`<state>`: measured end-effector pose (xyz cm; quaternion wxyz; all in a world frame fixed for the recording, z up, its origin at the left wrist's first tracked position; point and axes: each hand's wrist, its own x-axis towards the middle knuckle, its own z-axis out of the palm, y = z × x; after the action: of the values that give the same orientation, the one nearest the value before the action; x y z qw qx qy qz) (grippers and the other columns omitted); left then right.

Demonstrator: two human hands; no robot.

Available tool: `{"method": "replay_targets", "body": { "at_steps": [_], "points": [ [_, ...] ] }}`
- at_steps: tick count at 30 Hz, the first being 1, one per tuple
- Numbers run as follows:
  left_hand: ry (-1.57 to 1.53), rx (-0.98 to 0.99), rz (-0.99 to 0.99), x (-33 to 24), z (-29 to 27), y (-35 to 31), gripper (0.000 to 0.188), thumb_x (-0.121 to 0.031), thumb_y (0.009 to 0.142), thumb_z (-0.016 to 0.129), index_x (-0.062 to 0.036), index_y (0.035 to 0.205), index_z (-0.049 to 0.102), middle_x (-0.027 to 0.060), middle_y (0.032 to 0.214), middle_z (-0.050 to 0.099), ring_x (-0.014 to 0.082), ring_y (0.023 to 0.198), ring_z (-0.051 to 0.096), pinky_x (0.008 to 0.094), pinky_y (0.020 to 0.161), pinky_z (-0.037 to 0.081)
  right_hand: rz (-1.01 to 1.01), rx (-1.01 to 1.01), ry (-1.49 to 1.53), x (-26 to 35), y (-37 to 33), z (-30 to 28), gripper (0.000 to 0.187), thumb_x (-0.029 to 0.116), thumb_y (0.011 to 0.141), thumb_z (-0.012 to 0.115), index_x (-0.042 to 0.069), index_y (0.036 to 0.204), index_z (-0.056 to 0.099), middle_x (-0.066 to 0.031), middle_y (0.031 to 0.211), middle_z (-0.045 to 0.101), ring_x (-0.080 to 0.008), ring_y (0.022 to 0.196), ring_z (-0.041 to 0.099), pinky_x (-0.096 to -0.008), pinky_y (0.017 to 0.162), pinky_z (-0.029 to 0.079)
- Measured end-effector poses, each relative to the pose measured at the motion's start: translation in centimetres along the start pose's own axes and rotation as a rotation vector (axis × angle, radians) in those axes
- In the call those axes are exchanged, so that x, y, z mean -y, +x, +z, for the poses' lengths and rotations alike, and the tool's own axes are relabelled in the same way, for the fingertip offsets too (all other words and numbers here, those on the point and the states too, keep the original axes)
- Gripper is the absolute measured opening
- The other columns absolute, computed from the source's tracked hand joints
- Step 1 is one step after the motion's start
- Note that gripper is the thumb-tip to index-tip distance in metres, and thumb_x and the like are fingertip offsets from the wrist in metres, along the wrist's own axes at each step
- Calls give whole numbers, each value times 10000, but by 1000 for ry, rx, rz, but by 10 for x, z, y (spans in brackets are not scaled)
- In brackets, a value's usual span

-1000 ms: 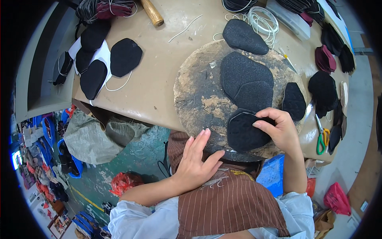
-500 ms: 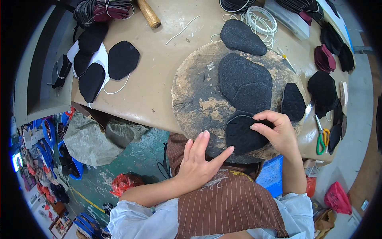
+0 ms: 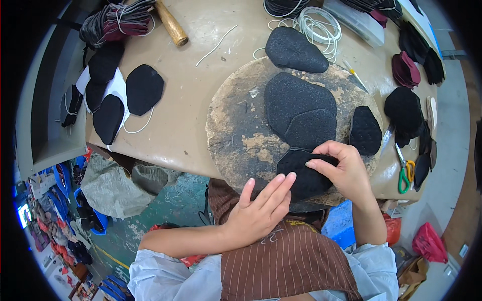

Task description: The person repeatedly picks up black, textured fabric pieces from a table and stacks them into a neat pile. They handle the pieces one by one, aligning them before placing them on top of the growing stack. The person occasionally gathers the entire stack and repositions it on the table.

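Note:
A rounded black fabric piece lies at the near edge of a worn round wooden board. My right hand pinches its upper right edge between thumb and fingers. Next to its left edge is my left hand, fingers stretched out and spread, the fingertips at or just over the fabric. Just beyond lie larger textured dark pieces, one overlapping another. A further textured piece rests across the board's far rim, and a smaller black piece sits at the board's right.
Green and orange-handled scissors lie at the right, near a black stack and maroon pieces. White cord is coiled beyond the board. A wooden handle and black pieces are on the table's left.
My left hand has moved right and up to the fabric piece's left edge. My right hand keeps its pinch. The whole view has shifted slightly.

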<state>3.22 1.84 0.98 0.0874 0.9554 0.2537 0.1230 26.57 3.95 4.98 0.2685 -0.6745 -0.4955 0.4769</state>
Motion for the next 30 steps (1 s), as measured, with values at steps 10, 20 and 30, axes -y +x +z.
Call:
{"method": "replay_targets", "body": {
  "at_steps": [10,20,30],
  "points": [
    [-491,46,-211,14,-21,52,541,-442,701,759,-73,1003,505,176,1442,406,312,1187,469,473,982,259,-5,-172,-461,5,-15,-11,230,155,716,787,24,810,623,-129,734,591,-245,638,600,-333,588,465],
    [-1195,-510,-859,82,-54,42,555,41,811,673,-20,1296,409,146,1004,606,197,935,623,299,790,513,-231,-605,-410,-30,-25,-47,391,146,690,809,9,995,606,-124,953,578,-276,906,573,-348,806,470],
    [-10,-58,481,86,-29,106,244,-127,757,606,-116,993,669,34,1161,628,198,1218,524,456,1097,316,-76,-632,-559,-42,-17,-71,454,142,702,792,-29,1063,576,-131,942,526,-282,915,519,-364,818,427]
  ]
}}
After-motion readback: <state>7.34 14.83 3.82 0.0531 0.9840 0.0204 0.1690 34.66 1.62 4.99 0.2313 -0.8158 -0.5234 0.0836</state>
